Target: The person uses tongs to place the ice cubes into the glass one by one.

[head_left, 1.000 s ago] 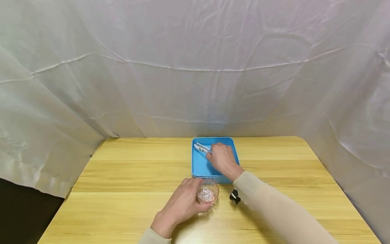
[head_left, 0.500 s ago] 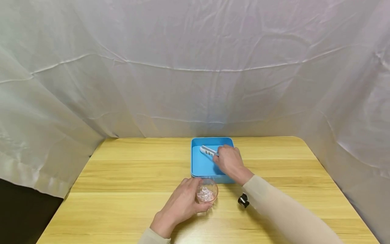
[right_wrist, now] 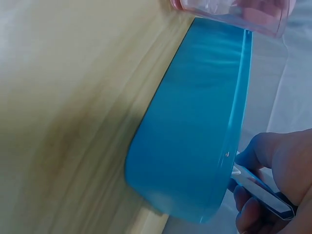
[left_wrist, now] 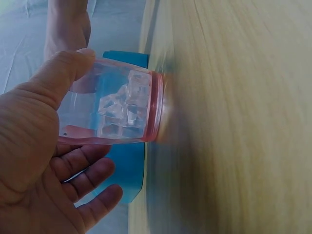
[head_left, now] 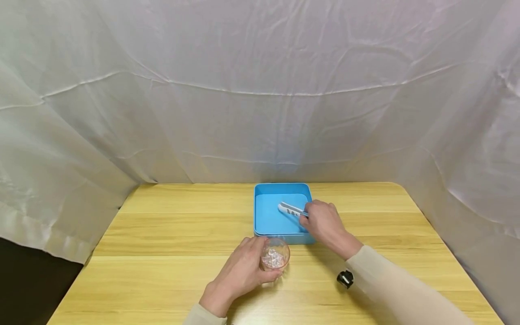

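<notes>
My left hand (head_left: 240,271) grips a clear, pinkish plastic cup (head_left: 284,249) from its left side, thumb against the near side. The cup stands upright on the table, close to the near wall of a blue square box (head_left: 266,216). Clear chunky cubes like ice (left_wrist: 127,109) fill its lower part. With curled fingers my right hand (head_left: 327,225) holds small white-tipped tongs (head_left: 290,209) over the right half of the open box. The tongs point left, and their rear end is hidden by the hand in the head view. I see nothing between their tips.
The wooden table (head_left: 170,234) reaches back to a pale curtain (head_left: 252,113), which also hangs at both sides. A small black device (head_left: 345,279) sits at my right wrist. The box's raised rim lies just beneath the right hand.
My right hand has moved right and a little nearer, drawing the tongs from the box's far left corner toward its right side. The left hand and cup stay in place.
</notes>
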The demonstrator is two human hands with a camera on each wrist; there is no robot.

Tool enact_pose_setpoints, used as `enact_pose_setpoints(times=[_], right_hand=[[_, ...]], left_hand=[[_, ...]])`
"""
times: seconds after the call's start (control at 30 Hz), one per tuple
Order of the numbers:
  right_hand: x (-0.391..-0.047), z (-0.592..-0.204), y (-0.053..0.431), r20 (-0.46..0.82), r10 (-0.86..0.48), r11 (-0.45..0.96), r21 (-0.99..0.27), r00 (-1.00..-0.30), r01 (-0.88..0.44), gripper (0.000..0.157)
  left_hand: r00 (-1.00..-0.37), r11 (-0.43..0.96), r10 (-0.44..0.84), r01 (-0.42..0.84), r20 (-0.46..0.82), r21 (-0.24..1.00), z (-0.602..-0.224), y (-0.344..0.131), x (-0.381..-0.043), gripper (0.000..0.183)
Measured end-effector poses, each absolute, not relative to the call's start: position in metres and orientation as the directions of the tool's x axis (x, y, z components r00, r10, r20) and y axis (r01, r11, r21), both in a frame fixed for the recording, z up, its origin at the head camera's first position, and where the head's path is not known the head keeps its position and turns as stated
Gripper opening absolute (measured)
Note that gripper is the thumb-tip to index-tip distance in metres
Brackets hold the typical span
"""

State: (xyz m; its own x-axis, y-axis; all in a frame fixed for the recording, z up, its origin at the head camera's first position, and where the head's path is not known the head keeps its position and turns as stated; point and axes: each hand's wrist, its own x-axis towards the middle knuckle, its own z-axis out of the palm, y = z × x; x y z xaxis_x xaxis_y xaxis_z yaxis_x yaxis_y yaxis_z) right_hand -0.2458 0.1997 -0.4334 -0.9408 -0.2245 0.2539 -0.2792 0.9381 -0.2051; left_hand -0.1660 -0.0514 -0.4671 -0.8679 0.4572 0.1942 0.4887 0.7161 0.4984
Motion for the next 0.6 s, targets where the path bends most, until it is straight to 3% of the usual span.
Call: enact_pose_setpoints(times=[0.33,0.5,0.6], right_hand=[[-0.222,-0.425,0.214,0.329,-0.227,0.923,-0.229,-0.917,-0.31,0.03],[-0.199,-0.412,0.217,0.361,-0.217,0.908,-0.267,-0.907,-0.323,0.011],[-0.183,-0.403,0.218,0.367,-0.226,0.892,-0.293,-0.902,-0.343,0.008]], left_hand=[[-0.866,0.718,0.458,0.493,0.199,0.492,-0.466,-0.051,-0.167,0.071],[-0.867,0.715,0.458,0.49,0.196,0.498,-0.466,-0.052,-0.167,0.07],[-0.869,0.714,0.455,0.487,0.196,0.503,-0.466,-0.052,-0.167,0.07]])
